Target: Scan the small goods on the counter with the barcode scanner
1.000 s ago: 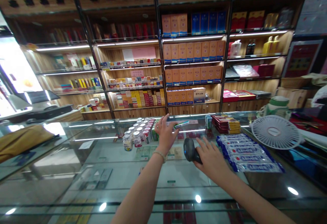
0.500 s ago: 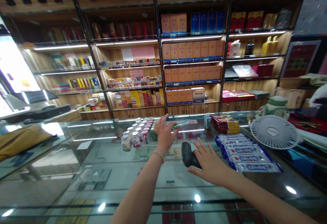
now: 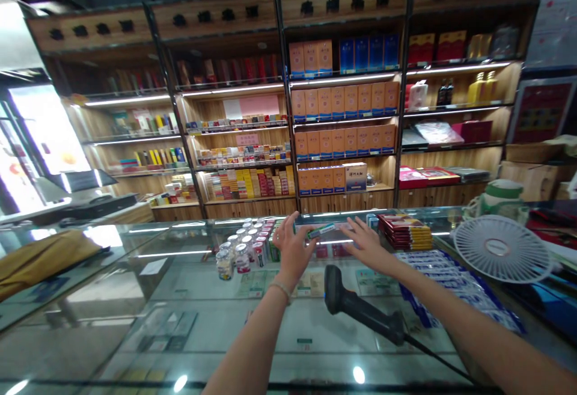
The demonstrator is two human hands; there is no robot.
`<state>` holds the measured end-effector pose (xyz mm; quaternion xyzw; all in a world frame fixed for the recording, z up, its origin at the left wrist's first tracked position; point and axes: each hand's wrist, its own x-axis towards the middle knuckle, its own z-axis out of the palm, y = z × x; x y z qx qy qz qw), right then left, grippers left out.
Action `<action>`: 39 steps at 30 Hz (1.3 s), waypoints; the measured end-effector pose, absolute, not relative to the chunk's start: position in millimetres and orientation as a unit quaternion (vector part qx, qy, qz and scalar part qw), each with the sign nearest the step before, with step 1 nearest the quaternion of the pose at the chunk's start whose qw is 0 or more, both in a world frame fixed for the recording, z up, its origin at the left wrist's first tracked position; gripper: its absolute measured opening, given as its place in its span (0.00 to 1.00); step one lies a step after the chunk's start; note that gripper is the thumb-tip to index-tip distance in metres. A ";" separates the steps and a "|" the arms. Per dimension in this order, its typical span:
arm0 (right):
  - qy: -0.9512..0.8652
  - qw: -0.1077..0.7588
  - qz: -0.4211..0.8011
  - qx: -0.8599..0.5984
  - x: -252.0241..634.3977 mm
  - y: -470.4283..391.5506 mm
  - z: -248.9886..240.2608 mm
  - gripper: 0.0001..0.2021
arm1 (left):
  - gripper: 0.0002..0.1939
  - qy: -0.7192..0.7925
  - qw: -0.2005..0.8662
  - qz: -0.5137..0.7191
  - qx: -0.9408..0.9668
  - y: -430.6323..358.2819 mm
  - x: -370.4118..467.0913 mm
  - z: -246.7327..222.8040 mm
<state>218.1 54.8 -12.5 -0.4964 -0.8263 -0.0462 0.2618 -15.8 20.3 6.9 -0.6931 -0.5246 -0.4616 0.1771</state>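
My left hand (image 3: pixel 294 248) is closed on a slim green-and-white pack (image 3: pixel 323 230), pinched at its left end over the glass counter (image 3: pixel 274 338). Its exact kind is too small to tell. My right hand (image 3: pixel 367 244) is open with its fingers stretched toward the pack's free end, with a small gap between them. Below the two hands a black barcode scanner (image 3: pixel 363 314) lies on the glass, its cord running to the lower right. Left of my left hand stand several small jars with white lids (image 3: pixel 242 257), in rows.
Red-and-yellow packets (image 3: pixel 404 231) are stacked beyond my right hand. Blue-and-white packets (image 3: pixel 455 284) lie partly behind my right forearm. A white fan (image 3: pixel 500 248) and a green-lidded jug (image 3: pixel 501 198) stand at the right. Brown cloth (image 3: pixel 45 257) lies at left; stocked shelves (image 3: pixel 342 196) line the back.
My right hand has moved away from the scanner, forward and toward the pack, so the scanner's handle and cord now show. My left hand still holds the pack. The view has tilted up slightly.
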 end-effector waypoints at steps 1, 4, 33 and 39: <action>-0.829 0.265 -0.042 -0.491 216.0 57.0 -16.1 0.26 | 0.11 -0.527 0.177 -0.459 -0.693 19.2 -15.3 7.6; -0.828 0.290 -0.044 -0.477 209.9 59.9 -24.4 0.25 | 0.11 -0.531 0.176 -0.452 -0.694 16.8 -13.6 9.1; -0.729 0.528 -0.064 -0.431 231.7 44.5 33.6 0.13 | 0.08 -0.546 0.148 -0.388 -0.728 24.5 51.1 43.2; -0.744 0.476 -0.096 -0.459 266.6 59.7 54.4 0.13 | 0.09 -0.533 0.142 -0.378 -0.743 38.7 80.8 57.2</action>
